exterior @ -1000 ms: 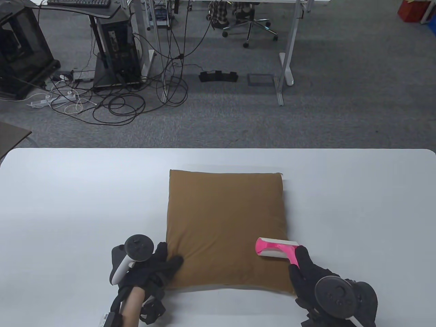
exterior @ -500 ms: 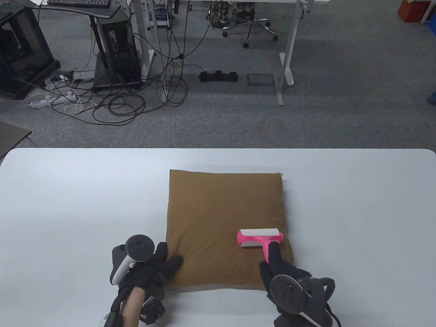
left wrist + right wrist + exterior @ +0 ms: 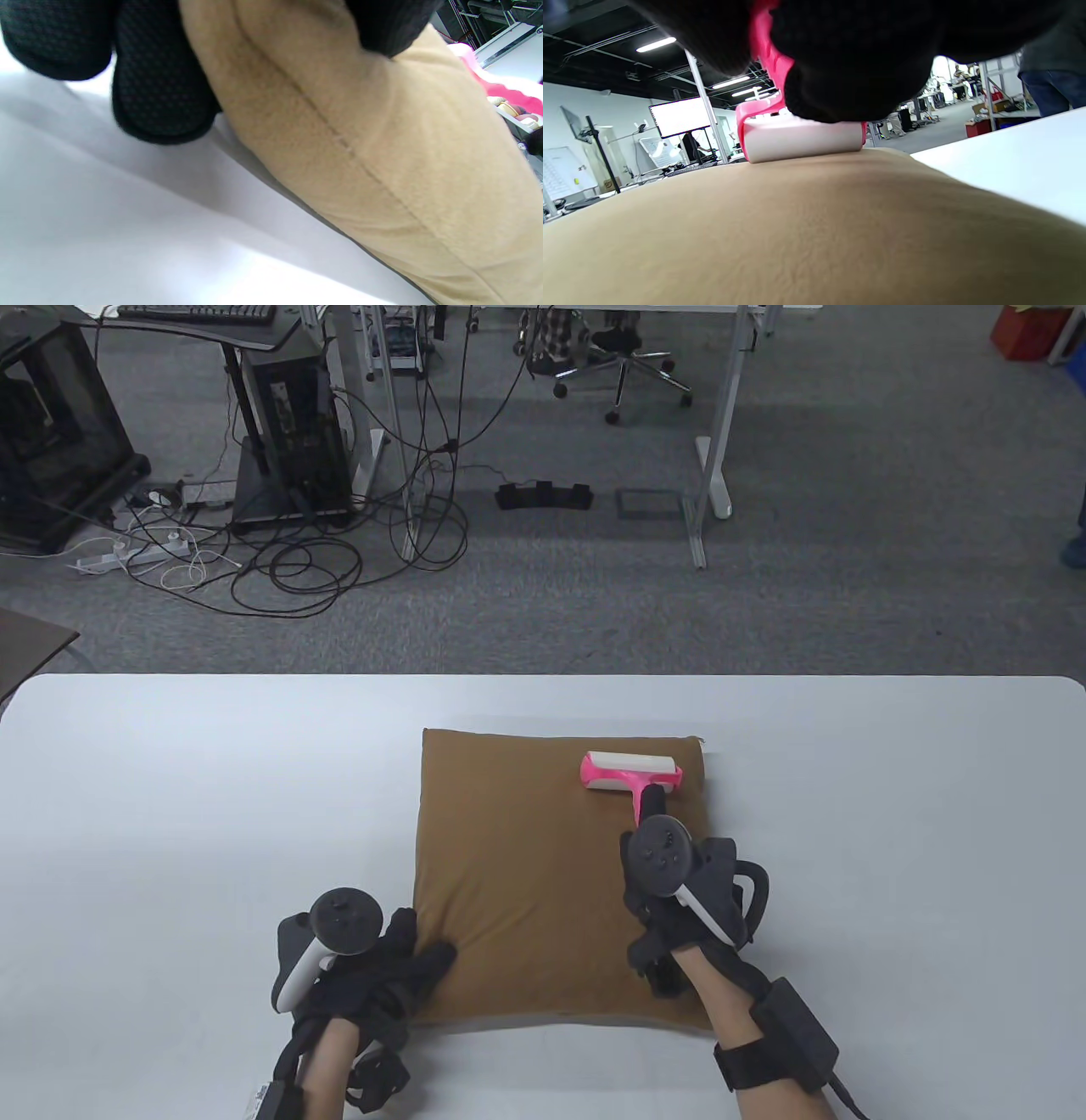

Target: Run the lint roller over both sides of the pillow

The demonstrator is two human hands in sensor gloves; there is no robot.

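A brown pillow (image 3: 543,882) lies flat on the white table (image 3: 170,814). My right hand (image 3: 670,891) grips the pink handle of a lint roller (image 3: 632,774), whose white roll rests on the pillow near its far right corner. The right wrist view shows the roll (image 3: 801,137) lying on the pillow's surface (image 3: 797,237). My left hand (image 3: 382,976) presses on the pillow's near left corner. In the left wrist view its fingers (image 3: 161,84) touch the pillow's edge seam (image 3: 360,140), with the pink roller (image 3: 500,84) far behind.
The table's far edge (image 3: 543,676) lies beyond the pillow, with grey carpet past it. On the floor stand desk legs (image 3: 713,475), a computer tower (image 3: 288,424), tangled cables (image 3: 297,560) and an office chair (image 3: 619,364).
My right hand has rolled the lint roller from the pillow's near right corner up along the right side to the far right corner. The left hand has stayed in place.
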